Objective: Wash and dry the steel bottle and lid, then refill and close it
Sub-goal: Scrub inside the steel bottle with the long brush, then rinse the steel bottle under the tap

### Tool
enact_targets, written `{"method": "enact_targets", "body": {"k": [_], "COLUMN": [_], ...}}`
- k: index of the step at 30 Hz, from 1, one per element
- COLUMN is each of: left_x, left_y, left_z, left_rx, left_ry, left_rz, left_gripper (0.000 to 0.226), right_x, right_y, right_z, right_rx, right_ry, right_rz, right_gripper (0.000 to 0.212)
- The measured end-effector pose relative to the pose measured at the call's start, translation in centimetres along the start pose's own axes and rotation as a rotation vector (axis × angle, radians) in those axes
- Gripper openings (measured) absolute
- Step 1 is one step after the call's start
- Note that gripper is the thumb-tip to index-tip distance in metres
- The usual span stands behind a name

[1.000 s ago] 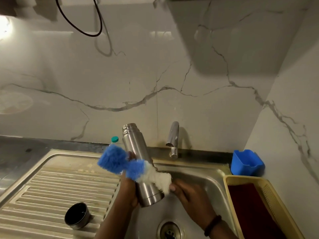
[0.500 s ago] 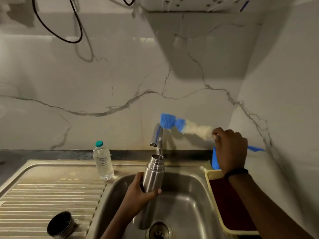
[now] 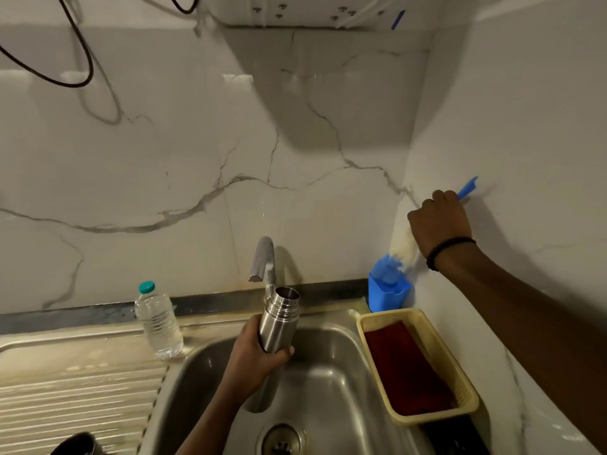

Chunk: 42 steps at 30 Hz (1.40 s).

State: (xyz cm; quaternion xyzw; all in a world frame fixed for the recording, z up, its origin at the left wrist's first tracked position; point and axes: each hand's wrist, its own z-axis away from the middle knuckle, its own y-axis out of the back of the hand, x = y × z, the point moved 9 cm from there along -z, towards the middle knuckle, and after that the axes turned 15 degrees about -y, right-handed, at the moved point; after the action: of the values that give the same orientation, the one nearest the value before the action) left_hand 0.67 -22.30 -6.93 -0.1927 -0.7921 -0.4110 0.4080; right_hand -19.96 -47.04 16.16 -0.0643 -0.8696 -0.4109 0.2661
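The right hand (image 3: 439,221) no longer scrubs the steel bottle's side over the stainless sink basin (image 3: 331,382); it has carried the blue-and-white bristled bottle brush (image 3: 395,259) away to the corner and now lowers it, bristles down, into the blue plastic holder (image 3: 389,295), its blue handle tip sticking up above the fist. The cylindrical steel bottle (image 3: 279,318), gripped by the left hand (image 3: 254,356), now stands clear of the brush, open mouth up beneath the curved chrome tap (image 3: 262,259).

The sink basin (image 3: 331,382) lies open right of the steel bottle (image 3: 279,318); the tap (image 3: 262,257) overhangs its mouth, a water bottle (image 3: 157,320) and yellow basket (image 3: 423,320) flank the rim
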Motion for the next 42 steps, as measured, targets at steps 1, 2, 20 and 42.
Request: {"method": "enact_targets", "body": {"k": [1, 2, 20, 42], "left_x": [0.2, 0.4, 0.2, -3.9], "left_y": [-0.1, -0.2, 0.4, 2.8], "left_z": [-0.1, -0.1, 0.5, -0.9], "left_rx": [0.007, 0.013, 0.071, 0.14], "left_ry": [-0.007, -0.016, 0.014, 0.049], "left_rz": [-0.003, -0.004, 0.04, -0.015], "left_gripper": [0.065, 0.065, 0.063, 0.071], "right_x": [-0.2, -0.5, -8.0, -31.3], "right_y": [-0.3, -0.8, -5.1, -5.2], "right_z": [-0.1, -0.2, 0.7, 10.3], "right_rx": [-0.021, -0.04, 0.094, -1.046], "right_ry": [0.015, 0.03, 0.244, 0.073], "right_rz": [0.035, 0.06, -0.336, -1.533], "right_gripper": [0.021, 0.021, 0.021, 0.039]}}
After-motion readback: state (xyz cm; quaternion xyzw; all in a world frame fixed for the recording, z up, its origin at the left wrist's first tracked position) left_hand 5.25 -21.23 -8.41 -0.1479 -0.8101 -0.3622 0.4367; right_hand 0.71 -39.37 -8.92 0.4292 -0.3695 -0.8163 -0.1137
